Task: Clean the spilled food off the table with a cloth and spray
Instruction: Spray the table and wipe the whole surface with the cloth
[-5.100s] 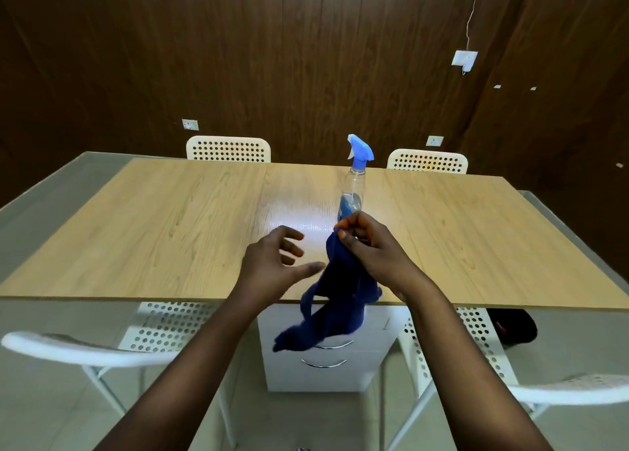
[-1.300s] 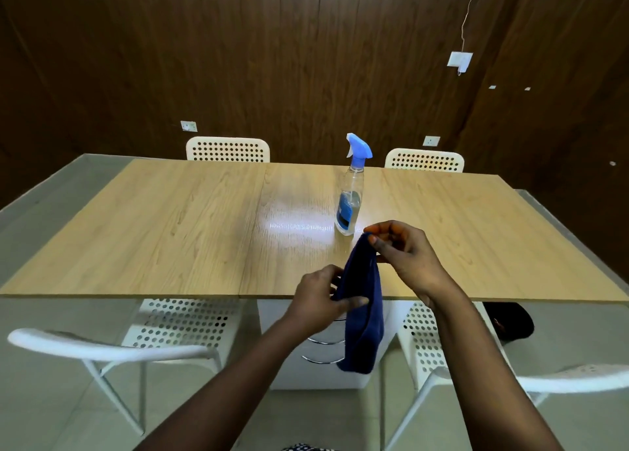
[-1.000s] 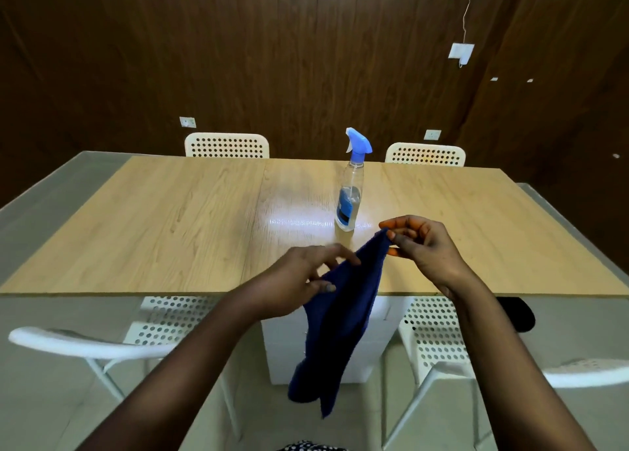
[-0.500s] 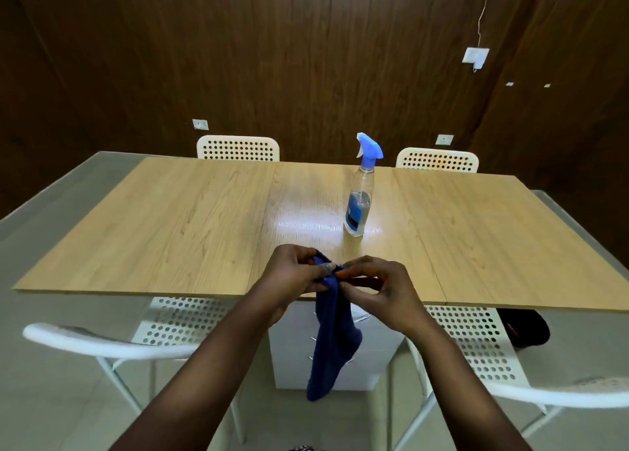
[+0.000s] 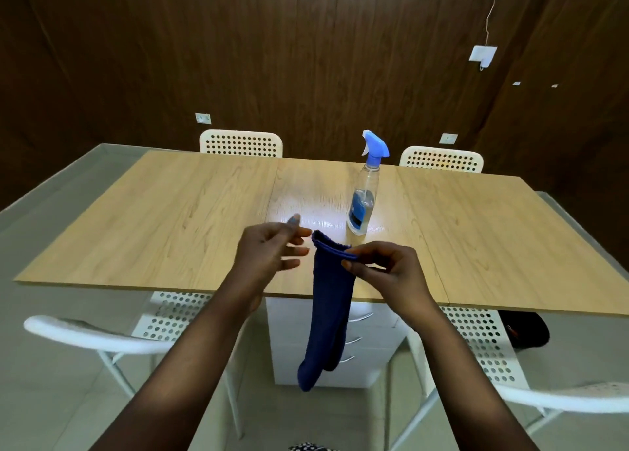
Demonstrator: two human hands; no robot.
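Now: right hand (image 5: 391, 273) pinches 1 cloth (image 5: 328, 311) | left hand (image 5: 269, 256) released | 1 spray bottle (image 5: 364, 195) | 4 chairs

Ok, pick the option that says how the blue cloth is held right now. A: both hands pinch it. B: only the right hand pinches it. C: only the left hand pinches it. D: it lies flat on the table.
B: the right hand pinches the blue cloth at its top edge, while the left hand is open beside it, not touching.
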